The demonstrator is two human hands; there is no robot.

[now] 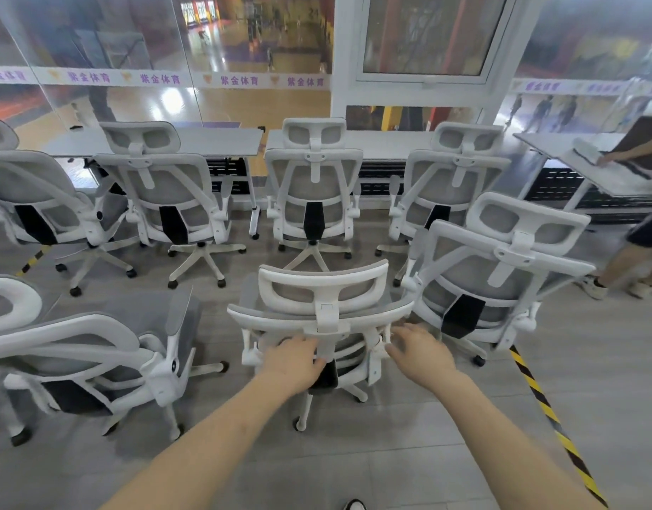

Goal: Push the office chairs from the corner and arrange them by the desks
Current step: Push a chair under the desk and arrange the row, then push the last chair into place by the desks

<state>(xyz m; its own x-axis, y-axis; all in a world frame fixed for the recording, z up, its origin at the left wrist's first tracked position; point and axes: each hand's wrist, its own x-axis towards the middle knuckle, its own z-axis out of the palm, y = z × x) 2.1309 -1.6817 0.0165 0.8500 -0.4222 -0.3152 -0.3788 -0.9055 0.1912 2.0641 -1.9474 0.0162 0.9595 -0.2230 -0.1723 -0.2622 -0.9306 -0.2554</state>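
Note:
A white and grey office chair (322, 288) stands right in front of me with its back toward me. My left hand (293, 357) rests against the back frame just left of the centre post, fingers curled on it. My right hand (420, 353) is at the frame's right edge, fingers spread and blurred, touching or nearly touching it. Several more matching chairs stand around: one close on the right (501, 266), one close on the left (96, 347), and a row at the grey desks (225, 139) by the glass wall.
Another person (644, 230) stands at the far right, handling a tilted desk top (593, 160). Yellow-black hazard tape (552, 421) runs across the floor on the right. A white window pillar (346, 68) rises behind the desks. Bare floor lies behind the near chair.

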